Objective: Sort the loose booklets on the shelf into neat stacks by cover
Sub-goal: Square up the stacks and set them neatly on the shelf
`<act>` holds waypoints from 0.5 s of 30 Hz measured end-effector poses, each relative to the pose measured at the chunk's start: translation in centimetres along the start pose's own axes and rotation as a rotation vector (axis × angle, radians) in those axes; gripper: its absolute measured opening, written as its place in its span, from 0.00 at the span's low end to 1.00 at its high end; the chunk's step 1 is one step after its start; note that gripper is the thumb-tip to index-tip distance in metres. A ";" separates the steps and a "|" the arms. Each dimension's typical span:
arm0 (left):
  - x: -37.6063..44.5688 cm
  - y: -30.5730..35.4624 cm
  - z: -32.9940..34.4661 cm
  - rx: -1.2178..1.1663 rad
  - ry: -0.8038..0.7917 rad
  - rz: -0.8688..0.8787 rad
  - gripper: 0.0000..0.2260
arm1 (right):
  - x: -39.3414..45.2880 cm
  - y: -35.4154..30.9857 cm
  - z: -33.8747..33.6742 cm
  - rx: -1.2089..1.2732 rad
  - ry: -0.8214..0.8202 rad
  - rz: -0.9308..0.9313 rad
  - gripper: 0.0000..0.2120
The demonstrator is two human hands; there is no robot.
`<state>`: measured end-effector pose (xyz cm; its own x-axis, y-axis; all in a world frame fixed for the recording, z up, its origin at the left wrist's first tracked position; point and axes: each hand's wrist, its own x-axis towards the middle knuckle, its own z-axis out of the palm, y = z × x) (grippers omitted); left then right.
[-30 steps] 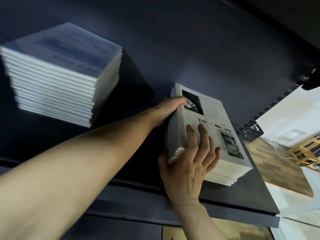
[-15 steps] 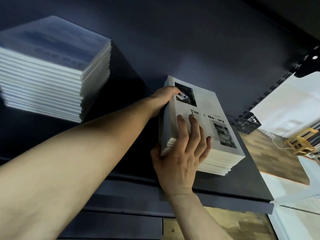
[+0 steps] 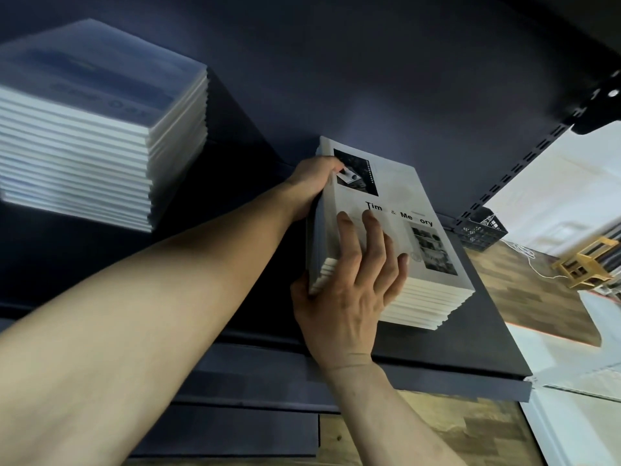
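Observation:
A stack of white "Time & Memory" booklets point(image 3: 396, 203) lies on the dark shelf point(image 3: 470, 361), right of centre. My left hand point(image 3: 311, 186) grips the stack's far left edge, with the thumb on the top cover. My right hand point(image 3: 356, 290) holds the near left corner, fingers spread over the cover and thumb against the side of the pile. The lower booklets at that corner sit slightly stepped. A taller stack of blue-covered booklets point(image 3: 100, 129) stands at the left of the shelf, apart from both hands.
The shelf's dark back panel point(image 3: 336, 79) rises behind both stacks. A slotted upright point(image 3: 514, 173) runs up at the right. Beyond the shelf's right end are a black crate point(image 3: 480, 230), a wooden floor and a small wooden stool point(image 3: 588, 260).
Both hands keep the same hold on the white stack. Only the view has shifted a little.

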<state>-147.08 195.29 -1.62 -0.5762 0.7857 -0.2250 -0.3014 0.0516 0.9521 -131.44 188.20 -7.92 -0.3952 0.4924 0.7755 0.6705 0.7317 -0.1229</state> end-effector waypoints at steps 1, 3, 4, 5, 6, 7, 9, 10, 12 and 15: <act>0.0 0.0 0.1 -0.018 0.003 -0.001 0.11 | 0.0 -0.1 0.0 0.002 0.004 0.002 0.46; 0.0 0.1 0.1 -0.060 -0.003 -0.001 0.08 | 0.1 -0.1 0.1 -0.003 0.008 0.001 0.45; -0.1 0.2 0.1 -0.070 -0.012 -0.003 0.07 | 0.2 -0.1 0.0 -0.009 0.009 0.001 0.45; -0.2 0.2 0.2 -0.066 -0.021 -0.003 0.07 | 0.2 -0.2 0.0 -0.013 0.006 0.002 0.44; -0.4 0.2 0.1 -0.049 -0.027 0.000 0.08 | 0.1 -0.2 -0.1 -0.016 0.002 0.006 0.44; -0.7 0.3 0.0 -0.040 -0.030 0.002 0.09 | 0.1 -0.3 -0.2 -0.017 0.000 0.013 0.43; -1.0 -0.1 0.0 -0.045 -0.055 -0.016 0.13 | 0.0 -0.3 -0.3 -0.022 -0.009 0.024 0.44; -1.1 -0.5 -0.1 -0.057 -0.069 -0.042 0.19 | -0.1 -0.4 -0.3 -0.027 -0.010 0.028 0.45; 0.0 -2.6 -0.7 -0.033 -0.112 -0.080 0.36 | -0.1 -0.4 -0.3 -0.043 -0.013 0.035 0.47; -0.9 -4.8 -1.9 0.074 -0.201 -0.033 0.42 | -0.1 -0.5 -0.5 -0.064 -0.026 0.050 0.50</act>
<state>-146.55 193.14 -6.35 -0.4020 0.8895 -0.2172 -0.2568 0.1182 0.9592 -131.41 187.50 -7.64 -0.3762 0.5402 0.7528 0.7281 0.6748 -0.1204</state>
